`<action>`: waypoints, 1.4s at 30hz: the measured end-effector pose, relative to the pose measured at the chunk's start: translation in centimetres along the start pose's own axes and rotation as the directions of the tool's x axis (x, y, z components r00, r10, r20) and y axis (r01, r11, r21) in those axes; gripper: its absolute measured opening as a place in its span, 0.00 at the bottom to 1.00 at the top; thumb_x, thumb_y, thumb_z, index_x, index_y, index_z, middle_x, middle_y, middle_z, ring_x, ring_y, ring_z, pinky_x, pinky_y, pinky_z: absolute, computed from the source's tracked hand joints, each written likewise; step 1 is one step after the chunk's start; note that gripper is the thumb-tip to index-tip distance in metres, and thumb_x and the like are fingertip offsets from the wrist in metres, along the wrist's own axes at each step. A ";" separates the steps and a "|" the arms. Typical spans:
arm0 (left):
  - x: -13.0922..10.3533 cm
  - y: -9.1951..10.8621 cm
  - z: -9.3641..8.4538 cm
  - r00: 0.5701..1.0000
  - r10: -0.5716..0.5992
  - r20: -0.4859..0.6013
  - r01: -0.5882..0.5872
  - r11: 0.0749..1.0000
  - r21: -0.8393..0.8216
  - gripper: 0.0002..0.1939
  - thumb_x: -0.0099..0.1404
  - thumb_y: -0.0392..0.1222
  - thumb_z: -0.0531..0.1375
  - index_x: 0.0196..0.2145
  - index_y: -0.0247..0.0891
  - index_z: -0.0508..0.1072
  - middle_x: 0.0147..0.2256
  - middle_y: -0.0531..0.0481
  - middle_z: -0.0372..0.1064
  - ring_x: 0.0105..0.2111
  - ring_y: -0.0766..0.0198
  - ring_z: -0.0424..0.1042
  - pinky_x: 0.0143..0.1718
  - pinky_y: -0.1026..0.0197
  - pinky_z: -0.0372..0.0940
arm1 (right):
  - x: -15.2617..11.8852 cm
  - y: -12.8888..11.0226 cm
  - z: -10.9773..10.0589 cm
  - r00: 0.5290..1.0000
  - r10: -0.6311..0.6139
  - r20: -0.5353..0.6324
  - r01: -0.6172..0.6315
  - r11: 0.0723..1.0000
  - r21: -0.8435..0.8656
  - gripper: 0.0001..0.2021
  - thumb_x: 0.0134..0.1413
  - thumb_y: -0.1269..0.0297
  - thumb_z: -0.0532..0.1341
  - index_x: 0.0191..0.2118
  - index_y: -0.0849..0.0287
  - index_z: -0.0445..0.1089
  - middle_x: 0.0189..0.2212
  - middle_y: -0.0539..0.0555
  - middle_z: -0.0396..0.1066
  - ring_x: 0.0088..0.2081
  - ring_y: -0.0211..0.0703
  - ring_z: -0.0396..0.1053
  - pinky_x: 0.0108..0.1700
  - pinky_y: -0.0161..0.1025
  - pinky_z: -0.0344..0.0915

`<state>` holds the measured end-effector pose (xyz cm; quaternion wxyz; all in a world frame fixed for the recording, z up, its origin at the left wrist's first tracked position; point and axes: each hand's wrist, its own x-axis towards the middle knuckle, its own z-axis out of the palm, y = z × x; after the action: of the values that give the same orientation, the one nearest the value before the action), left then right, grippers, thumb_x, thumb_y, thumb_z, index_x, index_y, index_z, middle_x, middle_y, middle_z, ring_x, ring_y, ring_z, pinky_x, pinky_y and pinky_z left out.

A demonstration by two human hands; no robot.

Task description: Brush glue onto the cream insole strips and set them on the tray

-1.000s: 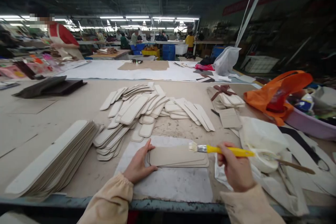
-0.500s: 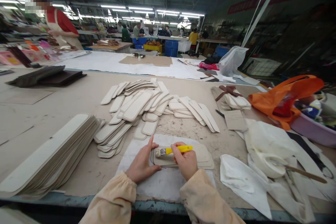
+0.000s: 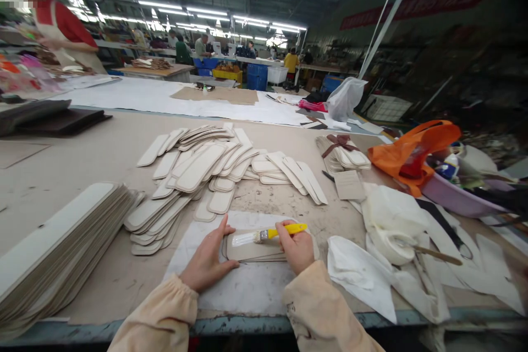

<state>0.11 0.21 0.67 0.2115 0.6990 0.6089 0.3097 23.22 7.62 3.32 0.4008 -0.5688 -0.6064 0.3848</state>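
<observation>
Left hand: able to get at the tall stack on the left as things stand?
Likely yes. The left hand only braces the pieces being brushed, and bare table leads to the tall stack near the front edge.

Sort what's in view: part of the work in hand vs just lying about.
In use:
yellow brush, in the right hand
overlapping strips under it, left hand at their end
white sheet beneath
probably the loose strips beyond

Apparently just lying about:
orange bag
purple basin
dark flat pieces, far left
</observation>
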 end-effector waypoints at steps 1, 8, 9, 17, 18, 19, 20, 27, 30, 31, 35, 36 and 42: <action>0.0 0.0 0.0 1.000 0.001 0.002 -0.001 1.000 0.008 0.54 0.54 0.41 0.65 0.65 0.48 0.31 0.54 0.45 0.63 0.57 0.51 0.60 0.58 0.44 0.55 | 0.2 0.3 -0.6 0.999 0.018 -0.045 -0.017 1.000 0.006 0.19 0.53 0.46 0.53 0.28 0.57 0.69 0.12 0.46 0.62 0.16 0.41 0.62 0.22 0.35 0.58; 0.1 -0.2 0.0 1.000 0.005 0.004 -0.005 0.998 0.065 0.50 0.57 0.44 0.63 0.65 0.47 0.33 0.55 0.45 0.63 0.57 0.51 0.60 0.58 0.44 0.55 | 1.5 2.7 -5.8 0.980 0.087 -0.179 -0.109 0.987 -0.117 0.19 0.51 0.46 0.54 0.29 0.57 0.71 0.13 0.48 0.65 0.20 0.43 0.65 0.24 0.35 0.58; 0.1 -0.2 0.0 1.000 0.005 0.007 -0.006 0.997 0.072 0.50 0.57 0.44 0.63 0.65 0.47 0.33 0.54 0.45 0.63 0.57 0.51 0.60 0.58 0.44 0.56 | 1.7 2.9 -6.4 0.979 0.087 -0.185 -0.113 0.984 -0.139 0.19 0.51 0.46 0.54 0.29 0.57 0.71 0.14 0.48 0.66 0.20 0.43 0.66 0.25 0.35 0.58; 0.1 -0.8 0.0 1.000 0.008 0.019 -0.010 0.995 0.095 0.48 0.57 0.47 0.62 0.65 0.46 0.35 0.57 0.44 0.60 0.58 0.51 0.60 0.59 0.45 0.55 | 1.9 3.9 -9.6 0.940 0.053 -0.336 -0.120 0.976 -0.181 0.21 0.50 0.45 0.53 0.27 0.59 0.70 0.14 0.49 0.66 0.20 0.43 0.66 0.26 0.35 0.57; 0.1 -0.8 0.0 1.000 0.006 0.021 -0.008 0.996 0.091 0.48 0.57 0.46 0.62 0.65 0.46 0.35 0.57 0.44 0.60 0.58 0.52 0.59 0.59 0.45 0.55 | 1.9 3.8 -9.8 0.941 0.057 -0.334 -0.122 0.976 -0.178 0.21 0.50 0.44 0.54 0.27 0.59 0.70 0.14 0.50 0.66 0.20 0.43 0.66 0.26 0.36 0.57; 0.1 -0.8 0.1 1.000 0.003 0.021 -0.005 0.996 0.087 0.49 0.57 0.46 0.62 0.65 0.46 0.34 0.57 0.44 0.61 0.58 0.52 0.60 0.59 0.45 0.54 | 1.9 3.7 -10.0 0.941 0.062 -0.332 -0.121 0.980 -0.160 0.22 0.49 0.43 0.55 0.27 0.59 0.70 0.14 0.50 0.65 0.20 0.43 0.65 0.25 0.36 0.57; 0.1 -0.7 0.1 1.000 0.000 0.017 -0.002 0.997 0.083 0.49 0.57 0.45 0.63 0.65 0.46 0.34 0.56 0.44 0.61 0.58 0.52 0.60 0.59 0.45 0.54 | 1.8 3.5 -9.9 0.942 0.073 -0.326 -0.117 0.986 -0.118 0.22 0.47 0.43 0.56 0.27 0.59 0.70 0.14 0.49 0.65 0.20 0.42 0.64 0.24 0.35 0.57; 0.4 -0.2 0.2 1.000 0.020 0.008 -0.021 0.997 0.070 0.53 0.53 0.42 0.66 0.65 0.45 0.36 0.55 0.44 0.63 0.57 0.51 0.60 0.58 0.46 0.56 | -0.6 0.3 -3.5 0.986 0.164 -0.018 -0.145 0.913 0.382 0.19 0.46 0.46 0.63 0.30 0.60 0.66 0.14 0.45 0.60 0.16 0.35 0.57 0.18 0.31 0.54; 0.4 -0.2 0.3 1.000 0.020 0.011 -0.021 0.999 0.049 0.55 0.52 0.42 0.66 0.65 0.46 0.33 0.54 0.44 0.63 0.56 0.52 0.61 0.58 0.45 0.56 | -1.9 -0.8 0.6 0.983 0.120 0.136 -0.165 0.904 0.394 0.18 0.49 0.47 0.60 0.31 0.59 0.66 0.14 0.44 0.60 0.16 0.35 0.57 0.19 0.31 0.55; 0.4 -0.3 0.4 1.000 0.021 0.013 -0.021 0.999 0.044 0.56 0.52 0.42 0.66 0.65 0.47 0.32 0.54 0.44 0.63 0.56 0.52 0.61 0.57 0.45 0.56 | -2.3 -1.0 1.7 0.981 0.099 0.167 -0.157 0.911 0.381 0.17 0.51 0.48 0.59 0.31 0.59 0.66 0.13 0.44 0.60 0.16 0.35 0.58 0.19 0.31 0.55; 0.4 -0.3 0.4 1.000 0.022 0.008 -0.023 0.999 0.024 0.57 0.51 0.40 0.67 0.65 0.48 0.31 0.54 0.46 0.63 0.55 0.53 0.61 0.57 0.47 0.57 | -2.7 -1.1 3.9 0.978 0.022 0.206 -0.081 0.955 0.285 0.15 0.54 0.50 0.57 0.30 0.58 0.67 0.13 0.44 0.60 0.16 0.36 0.60 0.21 0.31 0.57; 0.4 -0.3 0.4 1.000 0.021 0.010 -0.022 1.000 0.022 0.57 0.51 0.40 0.67 0.65 0.48 0.31 0.54 0.46 0.63 0.55 0.53 0.62 0.57 0.47 0.57 | -2.7 -1.1 4.0 0.979 0.014 0.202 -0.067 0.964 0.258 0.15 0.54 0.51 0.57 0.30 0.58 0.67 0.13 0.44 0.60 0.16 0.36 0.60 0.21 0.31 0.57; 0.4 -0.2 0.3 1.000 0.022 0.014 -0.022 0.999 0.033 0.56 0.52 0.40 0.66 0.65 0.48 0.31 0.54 0.47 0.63 0.55 0.53 0.61 0.57 0.47 0.56 | -2.2 -0.5 2.7 0.984 0.041 0.172 -0.072 0.981 0.177 0.15 0.55 0.50 0.56 0.30 0.57 0.68 0.12 0.44 0.60 0.16 0.37 0.60 0.21 0.31 0.57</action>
<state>0.19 0.71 0.43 0.2006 0.7111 0.6048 0.2972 20.64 5.37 2.62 0.3877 -0.5124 -0.5834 0.4967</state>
